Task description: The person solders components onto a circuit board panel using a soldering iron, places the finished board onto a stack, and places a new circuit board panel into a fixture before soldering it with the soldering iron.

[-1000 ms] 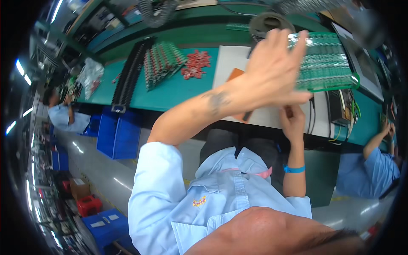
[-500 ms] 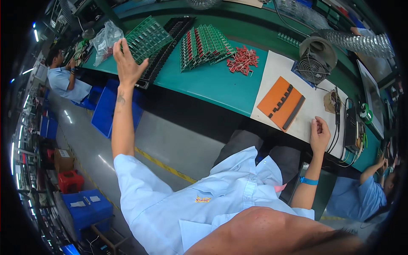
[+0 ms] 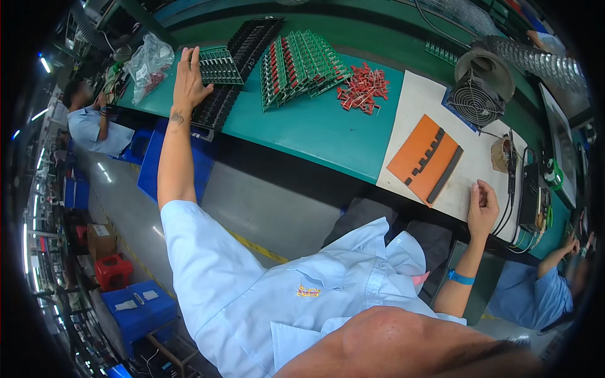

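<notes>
I see the two hands well apart from each other. The left hand [image 3: 189, 88] is between ten and eleven o'clock in my view, fingers straight and thumb spread, against the left end of a green board panel [image 3: 220, 65]. From here I cannot tell whether thumb and fingers pinch that panel or merely touch it. The panel lies at eleven o'clock, rows of pale parts across it, overlapping a long slotted black rack [image 3: 252, 47] that slants along the green counter [image 3: 302, 135].

At three o'clock I have the right hand [image 3: 483, 208], loosely curled with its fingers parted, near the front edge of a white sheet [image 3: 409, 104]. A blue band [image 3: 462, 277] circles that wrist.

At twelve o'clock I make out a leaning stack of green boards [image 3: 299, 69] with red parts among them, and just beside it, at one o'clock, a loose heap of red components [image 3: 363, 88]. An orange plate [image 3: 409, 151] carrying black strips lies on the sheet at half past two; a round-grilled fan [image 3: 474, 104] stands at two. Past the left hand, a clear plastic bag [image 3: 151, 63] rests on the counter, and a blue bin [image 3: 151, 164] sits below at nine.
</notes>
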Demonstrator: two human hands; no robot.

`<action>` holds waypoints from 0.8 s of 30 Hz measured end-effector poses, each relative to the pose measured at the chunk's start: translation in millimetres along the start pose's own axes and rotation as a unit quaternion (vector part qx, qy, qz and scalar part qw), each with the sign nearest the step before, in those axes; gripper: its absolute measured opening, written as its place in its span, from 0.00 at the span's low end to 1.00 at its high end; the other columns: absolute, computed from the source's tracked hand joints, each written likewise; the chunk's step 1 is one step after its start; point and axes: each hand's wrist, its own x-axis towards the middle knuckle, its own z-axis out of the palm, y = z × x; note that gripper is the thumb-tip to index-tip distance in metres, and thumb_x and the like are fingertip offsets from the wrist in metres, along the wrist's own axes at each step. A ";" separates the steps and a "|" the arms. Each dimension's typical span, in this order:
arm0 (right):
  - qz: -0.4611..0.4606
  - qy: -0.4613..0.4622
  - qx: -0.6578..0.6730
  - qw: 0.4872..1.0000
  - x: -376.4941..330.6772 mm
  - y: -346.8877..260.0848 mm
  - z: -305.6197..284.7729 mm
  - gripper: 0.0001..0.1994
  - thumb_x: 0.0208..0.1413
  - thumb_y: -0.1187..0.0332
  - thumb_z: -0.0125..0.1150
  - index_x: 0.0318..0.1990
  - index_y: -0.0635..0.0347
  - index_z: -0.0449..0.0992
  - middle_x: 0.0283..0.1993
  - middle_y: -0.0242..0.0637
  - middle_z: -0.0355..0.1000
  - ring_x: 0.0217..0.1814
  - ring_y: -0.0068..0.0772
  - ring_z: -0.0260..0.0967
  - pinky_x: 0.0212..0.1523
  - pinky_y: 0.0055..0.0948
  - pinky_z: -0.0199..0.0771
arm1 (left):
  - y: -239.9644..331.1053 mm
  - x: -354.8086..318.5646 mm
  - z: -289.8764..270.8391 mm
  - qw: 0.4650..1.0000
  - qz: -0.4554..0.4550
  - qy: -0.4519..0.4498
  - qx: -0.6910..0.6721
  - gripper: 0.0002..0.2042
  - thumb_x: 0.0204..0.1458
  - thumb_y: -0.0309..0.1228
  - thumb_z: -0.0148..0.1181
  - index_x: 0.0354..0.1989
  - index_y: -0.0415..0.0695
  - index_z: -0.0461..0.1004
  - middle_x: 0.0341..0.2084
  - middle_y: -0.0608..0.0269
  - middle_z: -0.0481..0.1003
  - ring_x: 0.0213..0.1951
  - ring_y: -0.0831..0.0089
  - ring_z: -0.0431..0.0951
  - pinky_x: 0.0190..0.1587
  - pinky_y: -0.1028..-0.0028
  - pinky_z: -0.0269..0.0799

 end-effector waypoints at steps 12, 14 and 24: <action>-0.036 -0.003 0.014 0.999 -2.5 -6.3 -4.2 0.09 0.70 0.70 0.67 0.52 0.65 0.83 0.34 0.26 0.72 0.32 0.17 0.59 0.34 0.17 0.61 | 21.9 -0.2 -20.3 0.990 -0.079 -0.079 0.086 0.58 0.42 0.27 0.78 0.82 0.46 0.46 0.79 0.44 0.52 0.80 0.43 0.53 0.77 0.44 0.58; -0.040 -0.003 0.028 0.999 -3.5 -7.4 -4.8 0.09 0.69 0.71 0.67 0.51 0.65 0.83 0.34 0.26 0.72 0.32 0.17 0.60 0.34 0.17 0.62 | 25.4 -1.8 -28.4 0.987 -0.099 -0.103 0.077 0.55 0.44 0.27 0.77 0.82 0.46 0.48 0.78 0.42 0.53 0.80 0.43 0.53 0.77 0.46 0.59; -0.034 0.004 0.058 0.998 -3.4 -11.6 -6.8 0.08 0.64 0.75 0.68 0.49 0.66 0.83 0.35 0.31 0.74 0.34 0.22 0.63 0.36 0.21 0.64 | 140.2 10.5 -56.9 0.977 -0.127 0.130 -0.110 0.32 0.63 0.28 0.64 0.75 0.37 0.61 0.70 0.42 0.67 0.68 0.50 0.70 0.68 0.58 0.70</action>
